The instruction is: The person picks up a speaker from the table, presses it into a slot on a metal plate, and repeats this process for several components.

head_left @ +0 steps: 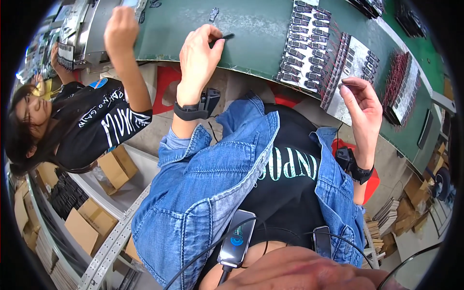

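Over the green bench top (251,41), my left hand (200,55) pinches a small black part (228,36) between thumb and forefinger. Another small black part (213,14) lies on the bench just beyond it. At the right, my right hand (363,104) is held palm up by the bench's near edge, with thumb and forefinger brought together. A tiny dark bit shows at those fingertips, too small to name. Close to that hand stands a white board of black parts with red wires (357,53). Further left lies another white board (300,48) bearing rows of small black parts.
A co-worker (77,125) sits at my left, one raised forearm reaching over the bench. More red-wired parts (398,79) stand at the right end. Cardboard boxes (92,222) fill a metal rack at the lower left. Red stools (166,84) show under the bench.
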Demonstrator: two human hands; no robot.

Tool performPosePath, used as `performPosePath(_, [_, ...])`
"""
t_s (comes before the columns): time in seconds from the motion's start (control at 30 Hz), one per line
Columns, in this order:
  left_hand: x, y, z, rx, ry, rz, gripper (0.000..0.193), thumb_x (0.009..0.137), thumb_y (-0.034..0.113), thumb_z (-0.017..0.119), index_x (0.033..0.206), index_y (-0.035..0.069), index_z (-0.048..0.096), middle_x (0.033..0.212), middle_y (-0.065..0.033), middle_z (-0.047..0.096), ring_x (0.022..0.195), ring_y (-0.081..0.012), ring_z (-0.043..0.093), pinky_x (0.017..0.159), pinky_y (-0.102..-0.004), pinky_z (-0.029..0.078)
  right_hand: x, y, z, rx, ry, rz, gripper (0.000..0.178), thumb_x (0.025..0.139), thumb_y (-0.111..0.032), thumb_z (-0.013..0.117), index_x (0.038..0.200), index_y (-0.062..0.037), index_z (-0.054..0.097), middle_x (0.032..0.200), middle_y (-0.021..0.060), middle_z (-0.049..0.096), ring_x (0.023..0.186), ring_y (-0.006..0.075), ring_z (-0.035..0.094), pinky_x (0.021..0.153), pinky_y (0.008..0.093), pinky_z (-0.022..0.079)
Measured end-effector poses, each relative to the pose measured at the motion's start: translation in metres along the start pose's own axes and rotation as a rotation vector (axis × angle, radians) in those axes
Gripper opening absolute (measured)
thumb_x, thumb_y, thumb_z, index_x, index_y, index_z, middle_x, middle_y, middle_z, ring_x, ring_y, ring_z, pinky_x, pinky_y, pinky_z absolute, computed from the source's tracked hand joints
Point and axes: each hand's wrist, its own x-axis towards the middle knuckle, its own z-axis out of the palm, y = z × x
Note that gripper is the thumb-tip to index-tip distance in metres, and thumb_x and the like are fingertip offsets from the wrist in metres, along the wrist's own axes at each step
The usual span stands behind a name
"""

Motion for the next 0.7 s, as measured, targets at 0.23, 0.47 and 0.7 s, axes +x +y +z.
performPosePath(0.23, [-0.017, 0.011, 0.011, -0.038, 0.13, 0.15, 0.017, 0.082, 0.015, 0.072, 0.095, 0.006, 0.067, 0.091, -0.0087, 0.066, 0.09, -0.0274, 0.062, 0.079, -0.0383, 0.051, 0.003, 0.0, 0.004, 0.291, -0.049, 0.075, 0.022, 0.094, -0.006, 0.065, 0.115, -0.0008, 0.063, 0.1, 0.0027, 0.065, 0.092, 0.0094, 0.06, 0.086, 0.0234, 0.047])
performPosePath(0.47, [-0.015, 0.004, 0.014, 0.094, 0.156, 0.159, 0.022, 0.082, 0.017, 0.073, 0.099, 0.004, 0.068, 0.093, -0.0093, 0.068, 0.092, -0.0273, 0.063, 0.08, -0.0373, 0.051, 0.006, -0.005, 0.015, 0.112, 0.045, -0.014, 0.018, 0.093, -0.005, 0.066, 0.11, 0.0001, 0.065, 0.098, 0.0036, 0.066, 0.088, 0.0088, 0.062, 0.085, 0.0245, 0.05])
performPosePath(0.7, [-0.01, 0.014, 0.012, 0.083, 0.178, 0.256, 0.022, 0.083, 0.017, 0.073, 0.099, 0.002, 0.068, 0.091, -0.0121, 0.07, 0.083, -0.0282, 0.068, 0.072, -0.0358, 0.055, 0.005, -0.004, 0.011, 0.166, -0.005, -0.005, 0.014, 0.093, -0.004, 0.065, 0.106, -0.0004, 0.065, 0.101, 0.0051, 0.067, 0.09, 0.0097, 0.064, 0.081, 0.0227, 0.05])
